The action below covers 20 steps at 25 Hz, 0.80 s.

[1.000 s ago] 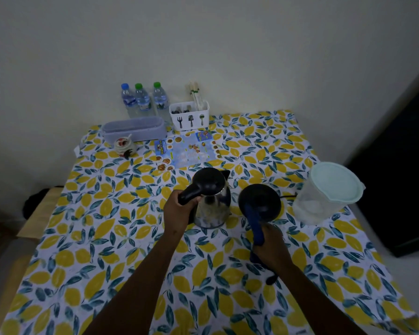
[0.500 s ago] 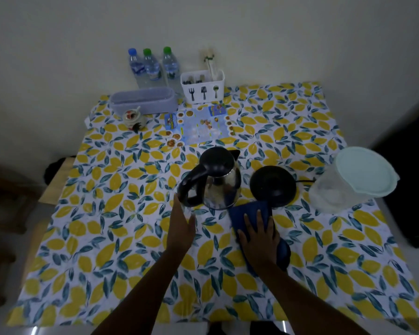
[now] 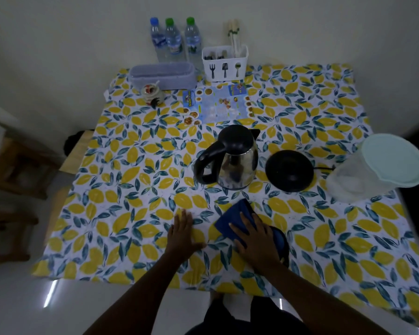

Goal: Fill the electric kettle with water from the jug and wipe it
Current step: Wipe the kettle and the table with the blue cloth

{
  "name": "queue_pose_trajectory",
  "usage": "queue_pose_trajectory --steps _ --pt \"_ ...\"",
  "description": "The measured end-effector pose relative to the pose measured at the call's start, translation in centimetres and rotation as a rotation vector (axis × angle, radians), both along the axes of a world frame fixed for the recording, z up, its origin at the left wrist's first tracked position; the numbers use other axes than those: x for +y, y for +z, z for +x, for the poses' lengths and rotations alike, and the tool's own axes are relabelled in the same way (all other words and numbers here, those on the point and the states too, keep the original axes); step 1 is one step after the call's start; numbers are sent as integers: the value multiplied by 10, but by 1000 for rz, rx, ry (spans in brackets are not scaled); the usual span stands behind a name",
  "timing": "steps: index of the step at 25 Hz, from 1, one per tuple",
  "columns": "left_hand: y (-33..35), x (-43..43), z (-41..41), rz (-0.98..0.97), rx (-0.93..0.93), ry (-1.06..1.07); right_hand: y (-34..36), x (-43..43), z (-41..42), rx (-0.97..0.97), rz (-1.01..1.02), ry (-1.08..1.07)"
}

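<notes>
Here the person's two hands lie flat on the desk (image 3: 348,250), near its front edge. The left hand (image 3: 183,234) is empty, its fingers (image 3: 184,217) spread apart and pressed on the lemon-print cover, probably just resting or steadying. The right hand (image 3: 255,238) lies palm-down on a folded blue cloth (image 3: 237,217), fingers extended and slightly apart, pinning it flat without gripping it; that reads as the cloth parked within reach for the wiping step.

The electric kettle (image 3: 232,158) stands upright on the desk just behind the hands, lid closed, handle turned toward the left hand, which would make it easy to pick up. It sits off its round black base (image 3: 289,170), which lies just beside it on the right with a cord trailing away. Off the base, the kettle can be handled and wiped freely. The jug (image 3: 373,170) stands beyond the base near the right edge, pale lid on; it appears to hold some water, though the level is hard to tell.

By count: one kettle, one base, one jug, one cloth. Along the back are three water bottles (image 3: 173,41), one white cutlery caddy (image 3: 225,62), one long grey tray (image 3: 162,74), one small jar (image 3: 153,93) and one printed leaflet (image 3: 218,105), all well apart from the work area. Whether the kettle is filled cannot be seen with the lid shut.
</notes>
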State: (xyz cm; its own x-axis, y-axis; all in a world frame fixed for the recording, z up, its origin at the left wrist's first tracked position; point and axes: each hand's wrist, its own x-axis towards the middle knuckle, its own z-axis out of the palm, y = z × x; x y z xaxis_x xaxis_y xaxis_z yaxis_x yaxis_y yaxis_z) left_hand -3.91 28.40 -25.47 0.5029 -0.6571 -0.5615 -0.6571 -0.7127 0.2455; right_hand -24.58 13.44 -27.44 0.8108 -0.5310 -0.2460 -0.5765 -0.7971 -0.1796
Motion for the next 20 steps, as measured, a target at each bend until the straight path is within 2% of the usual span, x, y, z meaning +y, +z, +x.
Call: queue_pose_trajectory --steps 3,7,11,14,16,20 --pt "2 1 0 -2 15 -18 6 -20 -13 55 -2 -142" --pt "5 6 5 -5 43 -71 11 -12 35 13 25 -341" --pt "3 16 -2 -33 10 -8 12 39 63 18 83 -107" --pt "2 22 -5 -52 -7 10 10 62 20 4 69 23" --pt "5 20 -4 -44 14 6 8 48 -13 -7 22 105" --pt "8 19 -4 -25 22 -11 13 -19 -19 52 -14 -134"
